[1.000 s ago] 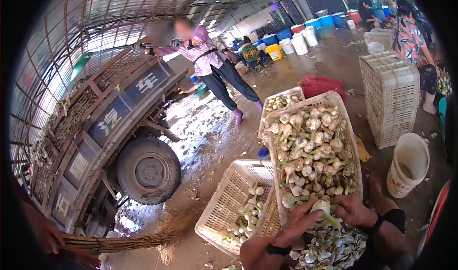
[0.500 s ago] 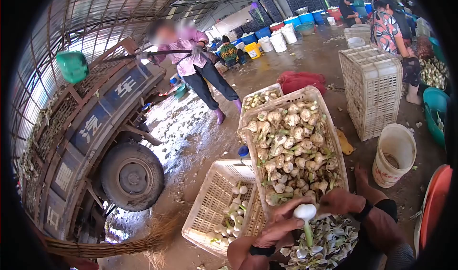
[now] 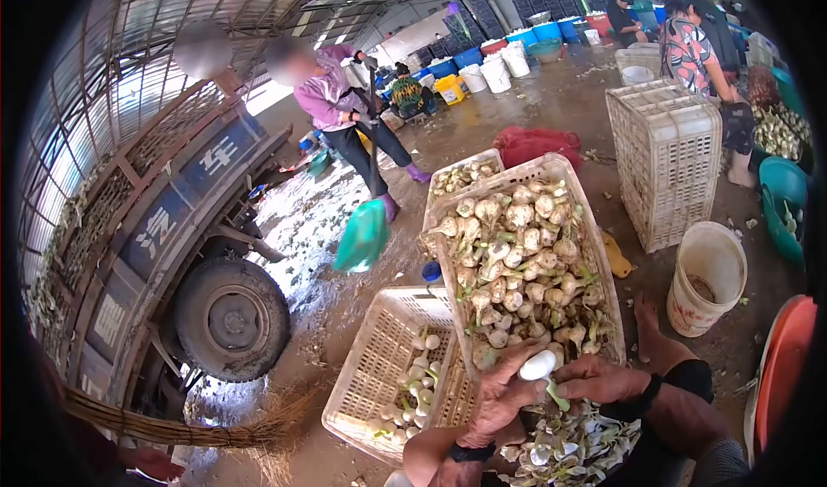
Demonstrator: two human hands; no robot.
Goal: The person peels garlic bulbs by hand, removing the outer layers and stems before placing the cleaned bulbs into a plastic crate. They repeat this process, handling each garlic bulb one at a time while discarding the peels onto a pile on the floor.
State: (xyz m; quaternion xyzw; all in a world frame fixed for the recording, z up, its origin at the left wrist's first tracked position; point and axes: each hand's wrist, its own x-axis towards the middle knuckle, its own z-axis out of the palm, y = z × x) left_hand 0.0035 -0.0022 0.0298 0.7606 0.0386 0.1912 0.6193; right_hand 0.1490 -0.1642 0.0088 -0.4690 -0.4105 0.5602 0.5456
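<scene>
A peeled white garlic bulb (image 3: 538, 365) with a green stem is held in my left hand (image 3: 498, 394), its fingers closed around the base. My right hand (image 3: 606, 378) is closed at the stem, thumb and fingers pressed against it; whether it also has a tool is hidden. Just beyond my hands stands a crate (image 3: 613, 325) heaped with unpeeled garlic (image 3: 525, 246). Below them lies a pile of loose garlic skins (image 3: 579, 446). To the left, a lower crate (image 3: 366, 349) holds several peeled bulbs with stems (image 3: 420, 382).
A white bucket (image 3: 708, 272) and a tall upright crate (image 3: 668, 164) stand at right. A person with a green shovel (image 3: 363, 235) is beside a truck (image 3: 164, 237). A straw broom (image 3: 258, 427) and another person's hand (image 3: 153, 463) are lower left.
My right hand has moved in to the bulb's stem, and the bulb has tilted in my left hand. The person across swung the green shovel down from the truck side to the floor.
</scene>
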